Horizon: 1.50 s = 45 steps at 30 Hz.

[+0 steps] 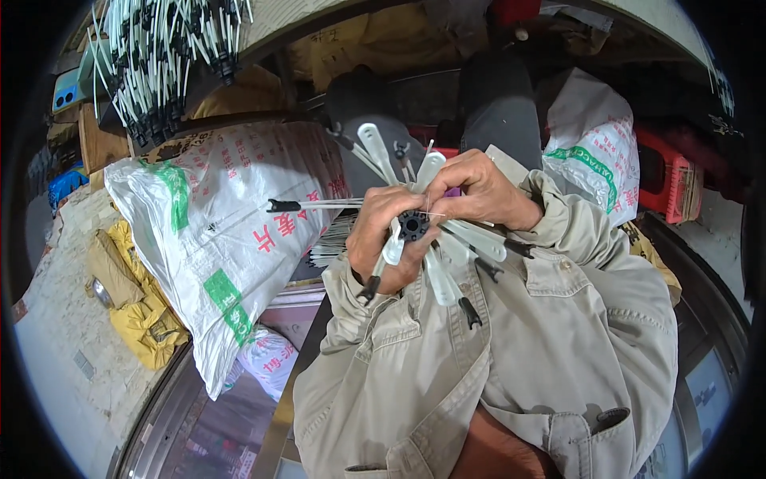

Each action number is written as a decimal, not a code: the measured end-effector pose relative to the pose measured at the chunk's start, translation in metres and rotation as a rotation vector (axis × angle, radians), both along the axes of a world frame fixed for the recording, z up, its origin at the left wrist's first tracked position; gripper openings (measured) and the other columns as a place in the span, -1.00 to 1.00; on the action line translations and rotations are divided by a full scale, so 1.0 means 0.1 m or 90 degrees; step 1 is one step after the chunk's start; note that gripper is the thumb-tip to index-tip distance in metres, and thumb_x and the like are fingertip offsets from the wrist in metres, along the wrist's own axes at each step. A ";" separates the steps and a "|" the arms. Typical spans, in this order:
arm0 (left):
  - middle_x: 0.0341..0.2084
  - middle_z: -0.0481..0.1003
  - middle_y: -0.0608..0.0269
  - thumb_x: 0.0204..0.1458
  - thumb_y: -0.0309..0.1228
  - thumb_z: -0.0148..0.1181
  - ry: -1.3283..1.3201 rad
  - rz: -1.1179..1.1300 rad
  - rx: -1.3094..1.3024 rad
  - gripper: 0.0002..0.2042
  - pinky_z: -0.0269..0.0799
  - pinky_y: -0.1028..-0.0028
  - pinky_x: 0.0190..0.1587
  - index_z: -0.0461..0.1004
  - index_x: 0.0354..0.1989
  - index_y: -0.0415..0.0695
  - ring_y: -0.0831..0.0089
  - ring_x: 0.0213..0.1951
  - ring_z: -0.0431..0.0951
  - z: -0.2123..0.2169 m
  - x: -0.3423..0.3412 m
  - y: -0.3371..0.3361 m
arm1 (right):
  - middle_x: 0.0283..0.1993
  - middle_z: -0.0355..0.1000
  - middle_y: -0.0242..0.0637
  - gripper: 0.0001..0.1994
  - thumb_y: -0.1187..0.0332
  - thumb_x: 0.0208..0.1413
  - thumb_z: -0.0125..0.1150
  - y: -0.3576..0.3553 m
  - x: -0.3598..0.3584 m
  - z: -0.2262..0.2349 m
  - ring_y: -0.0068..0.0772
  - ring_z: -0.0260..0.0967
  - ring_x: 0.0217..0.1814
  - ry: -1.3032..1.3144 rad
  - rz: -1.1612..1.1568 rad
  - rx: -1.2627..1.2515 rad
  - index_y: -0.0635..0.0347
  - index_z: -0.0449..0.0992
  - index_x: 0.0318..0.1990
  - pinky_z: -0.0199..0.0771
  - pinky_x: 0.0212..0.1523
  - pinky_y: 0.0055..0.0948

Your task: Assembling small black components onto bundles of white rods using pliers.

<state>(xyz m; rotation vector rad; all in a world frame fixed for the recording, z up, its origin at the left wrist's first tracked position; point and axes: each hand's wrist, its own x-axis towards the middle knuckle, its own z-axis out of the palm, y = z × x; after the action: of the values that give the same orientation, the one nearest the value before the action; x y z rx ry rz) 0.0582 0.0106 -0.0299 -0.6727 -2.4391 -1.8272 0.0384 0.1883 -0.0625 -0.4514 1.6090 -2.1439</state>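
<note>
My left hand and my right hand meet in the middle of the head view, both closed on a star-shaped cluster of white plastic strips with black tips. The strips fan out from a small black round hub between my fingers. One long strip points left; others splay up and down past my beige sleeves. My right fingers pinch at the hub's upper right side, where a thin thread shows.
A large white woven sack with green and red print lies at left, a second sack at upper right. Finished strip clusters hang top left. A yellow cloth lies lower left, a red crate at right.
</note>
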 end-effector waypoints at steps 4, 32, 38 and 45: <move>-0.32 0.49 0.06 -0.17 -0.45 0.30 -0.009 -0.020 0.046 -0.68 0.40 0.34 -0.20 0.39 -0.24 -0.28 0.18 -0.27 0.49 -0.02 -0.02 0.05 | -0.60 0.36 -0.49 -0.75 0.41 -0.24 0.41 0.01 -0.04 -0.07 -0.80 0.21 -0.49 -0.136 0.018 -0.006 0.29 0.38 -0.60 0.19 -0.51 -0.67; -0.61 0.45 0.41 -0.13 -0.51 0.26 -0.101 0.173 0.170 -0.85 0.29 0.66 -0.46 0.47 -0.37 -0.26 0.73 -0.53 0.36 0.12 -0.88 0.20 | -0.42 0.36 -0.28 -0.69 0.06 0.04 0.08 1.14 -1.99 0.47 -0.24 0.34 -0.34 0.766 -0.489 0.967 0.15 0.37 -0.44 0.33 -0.38 -0.35; -0.56 0.45 0.43 -0.18 -0.53 0.25 -0.210 0.010 0.190 -0.79 0.28 0.69 -0.42 0.51 -0.30 -0.25 0.73 -0.50 0.38 0.02 -0.61 -0.10 | -0.40 0.31 -0.24 -0.87 0.38 0.01 0.14 0.83 -1.18 0.73 -0.29 0.30 -0.46 0.288 -0.272 0.346 0.25 0.40 -0.37 0.31 -0.36 -0.53; -0.52 0.48 0.29 -0.33 -0.55 0.38 -0.224 -0.015 0.214 -0.66 0.35 0.64 -0.43 0.49 -0.28 -0.26 0.63 -0.49 0.44 -0.02 -0.47 -0.33 | 0.06 0.21 -0.44 -0.63 0.37 -0.11 0.13 0.37 -0.64 0.85 -0.47 0.17 0.10 1.041 -0.285 0.850 -0.08 0.45 -0.06 0.05 0.18 -0.28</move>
<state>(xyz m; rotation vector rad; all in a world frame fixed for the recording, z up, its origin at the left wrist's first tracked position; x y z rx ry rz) 0.0115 -0.0220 -0.0315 -0.3838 -2.2128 -2.4676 -0.0251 0.2254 0.0226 -1.5152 3.5220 0.0872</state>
